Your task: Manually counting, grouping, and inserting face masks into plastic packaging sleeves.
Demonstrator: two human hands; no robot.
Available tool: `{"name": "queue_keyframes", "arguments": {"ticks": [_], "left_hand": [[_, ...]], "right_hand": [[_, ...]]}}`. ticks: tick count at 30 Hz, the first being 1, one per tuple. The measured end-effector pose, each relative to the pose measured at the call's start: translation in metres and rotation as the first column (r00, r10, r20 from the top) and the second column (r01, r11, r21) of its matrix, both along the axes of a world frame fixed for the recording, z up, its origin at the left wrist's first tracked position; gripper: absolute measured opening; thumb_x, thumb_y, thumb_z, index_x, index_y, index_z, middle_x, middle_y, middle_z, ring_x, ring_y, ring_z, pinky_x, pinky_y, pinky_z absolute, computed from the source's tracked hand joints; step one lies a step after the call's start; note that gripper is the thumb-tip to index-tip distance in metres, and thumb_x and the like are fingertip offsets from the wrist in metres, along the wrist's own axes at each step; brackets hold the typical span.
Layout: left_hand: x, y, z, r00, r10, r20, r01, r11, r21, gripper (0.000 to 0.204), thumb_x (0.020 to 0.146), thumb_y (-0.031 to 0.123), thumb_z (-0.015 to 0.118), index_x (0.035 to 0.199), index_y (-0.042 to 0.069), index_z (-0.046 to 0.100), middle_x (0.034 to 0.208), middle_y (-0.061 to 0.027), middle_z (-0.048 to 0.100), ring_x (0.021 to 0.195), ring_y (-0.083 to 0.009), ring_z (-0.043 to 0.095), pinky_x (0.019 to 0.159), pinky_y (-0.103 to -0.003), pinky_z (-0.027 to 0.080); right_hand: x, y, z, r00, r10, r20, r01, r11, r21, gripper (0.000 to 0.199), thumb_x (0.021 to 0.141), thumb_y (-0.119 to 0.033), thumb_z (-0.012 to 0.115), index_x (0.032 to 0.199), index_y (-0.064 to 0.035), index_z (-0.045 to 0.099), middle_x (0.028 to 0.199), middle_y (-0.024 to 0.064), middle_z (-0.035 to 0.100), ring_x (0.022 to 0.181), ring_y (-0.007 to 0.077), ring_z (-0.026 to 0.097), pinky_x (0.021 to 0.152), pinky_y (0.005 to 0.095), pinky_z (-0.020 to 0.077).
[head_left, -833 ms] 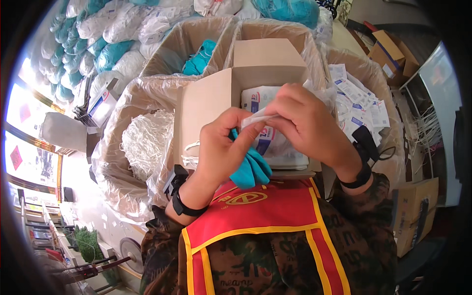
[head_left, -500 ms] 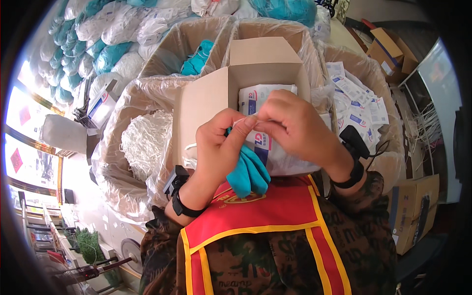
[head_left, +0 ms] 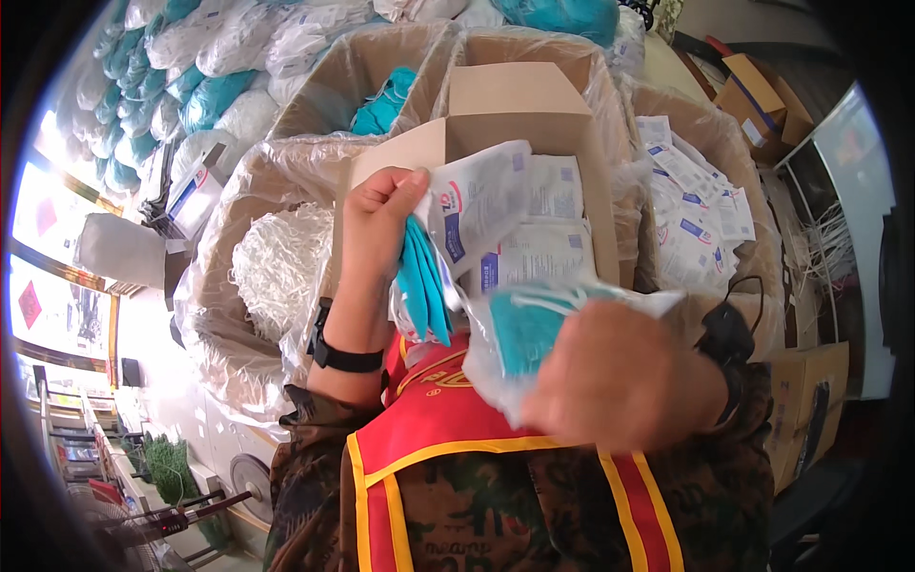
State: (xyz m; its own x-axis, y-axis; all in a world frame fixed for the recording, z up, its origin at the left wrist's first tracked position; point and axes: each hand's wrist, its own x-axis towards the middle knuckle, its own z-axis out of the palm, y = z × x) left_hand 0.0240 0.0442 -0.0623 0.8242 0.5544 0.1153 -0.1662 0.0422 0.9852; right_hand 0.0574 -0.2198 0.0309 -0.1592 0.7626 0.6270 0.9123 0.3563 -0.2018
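Observation:
My left hand is closed, thumb and fingers pinching a white printed packet by its upper corner. Folded teal cloth hangs below that same hand. In front of my apron is a clear plastic bag with teal cloth and white cords inside. My right hand, smeared by motion, curls over the bag's right side and appears to grip it; its fingertips are hidden. Behind these stands an open cardboard box holding several white packets.
A plastic-lined bin of white cords stands left. Behind it, another lined bin holds teal cloth. At right, a lined bin contains loose white packets. Filled bags are piled at the back left. A cardboard carton sits far right.
My hands, pinching together over the box before, have moved apart. The left went left and up with a packet and teal cloth; the right came down and toward me, where the plastic bag now shows.

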Motion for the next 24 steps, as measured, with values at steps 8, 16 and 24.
{"name": "queue_keyframes", "arguments": {"ticks": [8,16,24], "left_hand": [[-0.029,-0.045,0.054,0.946,-0.324,0.017,0.247,0.754,0.609,0.011,0.091,0.008,0.064,0.088,-0.002,0.067,0.075,-0.0051,0.065,0.071,-0.0098,0.058,0.064,-0.026,0.046],[-0.025,-0.058,0.024,0.996,-0.054,0.069,0.044,0.99,0.136,0.014,0.093,0.012,0.064,0.082,0.003,0.065,0.07,0.0046,0.057,0.065,-0.0041,0.046,0.059,-0.02,0.037],[0.005,-0.003,-0.007,0.999,-0.029,-0.017,0.028,0.997,-0.068,0.022,0.093,0.017,0.064,0.075,0.006,0.061,0.07,0.0074,0.054,0.063,-0.001,0.042,0.055,-0.019,0.033]], "right_hand": [[0.064,0.045,-0.012,0.938,-0.258,-0.232,0.255,0.966,-0.041,0.02,0.076,-0.003,0.073,0.093,-0.0047,0.063,0.08,0.0088,0.051,0.074,0.028,0.052,0.067,0.0352,0.0435],[0.047,0.051,-0.024,0.973,-0.226,0.055,0.221,0.972,0.073,0.011,0.072,-0.008,0.062,0.077,-0.0083,0.053,0.079,0.0072,0.046,0.078,0.0278,0.052,0.067,0.0373,0.0433],[0.006,0.011,-0.003,0.988,-0.073,-0.135,0.078,0.996,0.036,0.011,0.07,-0.008,0.064,0.079,-0.0075,0.059,0.084,0.0051,0.054,0.076,0.0233,0.056,0.067,0.0332,0.0457]]}}
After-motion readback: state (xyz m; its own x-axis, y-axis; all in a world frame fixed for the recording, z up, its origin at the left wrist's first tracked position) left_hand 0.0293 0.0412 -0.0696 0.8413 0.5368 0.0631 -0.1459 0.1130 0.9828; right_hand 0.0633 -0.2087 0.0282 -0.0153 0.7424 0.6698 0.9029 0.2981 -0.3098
